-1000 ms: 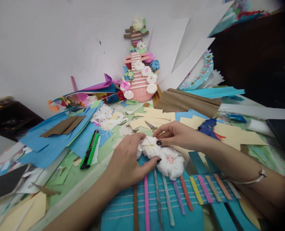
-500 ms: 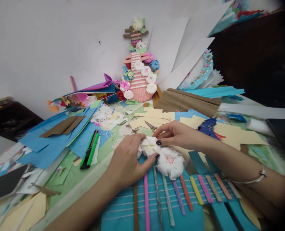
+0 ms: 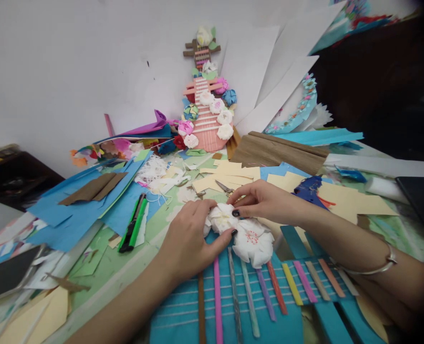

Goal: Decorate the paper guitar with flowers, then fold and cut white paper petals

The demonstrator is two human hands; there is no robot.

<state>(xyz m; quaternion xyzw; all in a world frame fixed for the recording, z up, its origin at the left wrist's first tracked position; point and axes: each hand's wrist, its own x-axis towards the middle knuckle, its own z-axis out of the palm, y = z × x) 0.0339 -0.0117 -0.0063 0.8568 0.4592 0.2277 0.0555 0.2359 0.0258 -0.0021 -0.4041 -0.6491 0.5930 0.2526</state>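
Note:
A white paper flower with a pale yellow centre (image 3: 222, 217) is pinched between both my hands at the far edge of a teal paper guitar (image 3: 183, 310). My left hand (image 3: 194, 234) curls round its left side, thumb along the front. From the right, my right hand (image 3: 253, 200) grips its other side with thumb and fingers; some fingertips are hidden behind the petals. Close against it lies a larger white paper flower with red dots (image 3: 253, 241). Coloured paper strips (image 3: 217, 296) and white strings cross the guitar's body.
A green box cutter (image 3: 133, 222) lies to the left, near blue paper sheets (image 3: 72, 205). Scissors (image 3: 223, 186) rest beyond my hands among cream paper pieces. A pink flower-covered paper guitar (image 3: 208, 124) leans on the wall. A dark phone-like slab (image 3: 11, 274) sits at far left.

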